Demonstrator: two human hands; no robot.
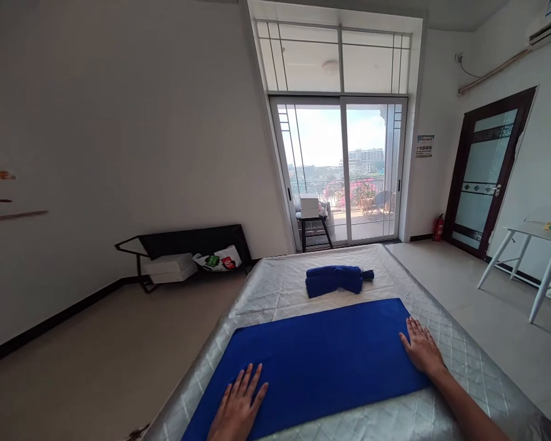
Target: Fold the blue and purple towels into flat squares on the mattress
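A flat blue cloth [321, 355] lies spread in a wide rectangle on the quilted mattress [371, 422]. On its left part rests my left hand [239, 398], palm down with the fingers apart. My right hand [422, 346] lies flat at the cloth's right edge, its fingers stretched out toward the far right corner. Neither hand holds anything. Beyond the spread cloth, a bundle of folded blue cloth [333, 280] sits on the mattress, with a narrower rolled end on its right.
Against the left wall stands a black bench [193, 242] with white boxes [169, 267] and a printed bag on it. A sliding glass door [346, 171] is straight ahead. To the right are a white table [537, 231], a fire extinguisher [438, 228] and a dark-framed door [484, 174].
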